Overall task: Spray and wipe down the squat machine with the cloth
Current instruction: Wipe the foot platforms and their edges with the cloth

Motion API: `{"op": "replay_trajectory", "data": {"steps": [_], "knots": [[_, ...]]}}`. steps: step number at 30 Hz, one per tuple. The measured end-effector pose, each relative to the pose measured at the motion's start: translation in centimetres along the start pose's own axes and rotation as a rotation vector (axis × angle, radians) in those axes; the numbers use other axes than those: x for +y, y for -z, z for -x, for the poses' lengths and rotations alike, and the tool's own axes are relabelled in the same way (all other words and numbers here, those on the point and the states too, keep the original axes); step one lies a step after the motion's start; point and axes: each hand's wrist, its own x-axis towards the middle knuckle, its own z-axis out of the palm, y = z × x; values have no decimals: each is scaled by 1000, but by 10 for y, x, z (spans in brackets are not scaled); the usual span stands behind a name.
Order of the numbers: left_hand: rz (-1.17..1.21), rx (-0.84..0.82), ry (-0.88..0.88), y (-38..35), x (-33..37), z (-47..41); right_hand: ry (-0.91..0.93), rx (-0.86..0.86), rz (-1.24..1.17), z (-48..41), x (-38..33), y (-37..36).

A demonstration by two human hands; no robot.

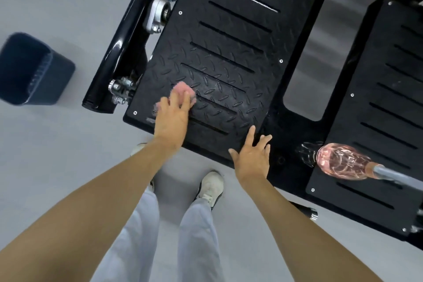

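Note:
The squat machine's black checkered left foot plate fills the upper middle of the head view, with a second plate to the right. My left hand presses a pink cloth flat against the near left part of the left plate, fingers straight over it. My right hand rests open with spread fingers on the plate's near right corner and holds nothing. A clear spray bottle with pink liquid lies on the near edge of the right plate, away from both hands.
A dark blue bin stands on the grey floor at the left. The machine's black frame rail with silver bolts runs along the plate's left side. My white shoes stand just before the plate's near edge.

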Motion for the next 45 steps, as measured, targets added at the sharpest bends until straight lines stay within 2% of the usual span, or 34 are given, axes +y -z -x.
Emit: {"op": "replay_trajectory", "data": {"steps": [3,4,5,6,8,11,13,15,18,20,22,26,28,31,32,35,37,40,43,45], "knots": [[-200,-23,-494,-7,3,10,-40,-3,-3,-2,-9,-2],[-267,-26,-602,-8,-9,7,-46,-4,6,-2,-11,-4],[-322,-15,-638,-8,-23,0,-49,-1,18,-3,-11,-4],[-347,2,-608,-9,-39,-7,-52,1,34,-3,-10,-4],[-297,12,-409,-6,-71,-22,-55,-3,58,-3,-11,-3],[0,53,45,3,-95,-34,-67,-7,74,-5,-13,-2],[112,67,185,11,-85,-33,-75,2,76,-4,-14,-3],[70,97,99,12,-65,-24,-86,3,59,-3,-15,-3],[-177,83,-340,9,-42,-11,-95,2,37,-3,-17,-3],[-259,61,-463,10,-54,-24,-103,5,27,-5,-17,-4],[-282,60,-407,12,-75,-40,-112,4,4,-6,-17,-6],[128,104,81,15,-92,-47,-123,9,-53,-5,-18,-6],[233,125,218,4,-90,-32,-119,17,-82,-4,-18,-6],[170,113,210,-21,-66,8,-114,47,-97,-3,-17,-8],[132,76,135,-25,-52,24,-110,51,-97,-3,-17,-10],[-48,14,-286,-41,-18,60,-106,56,-107,-3,-15,-11],[-28,80,-349,-50,-24,63,-102,50,-128,-4,-14,-11],[50,109,-210,-48,-63,55,-99,55,-133,-4,-13,-12],[197,53,125,-31,-86,44,-97,90,-136,-4,-13,-15],[210,33,277,-28,-81,40,-95,102,-169,-4,-12,-16]]}}
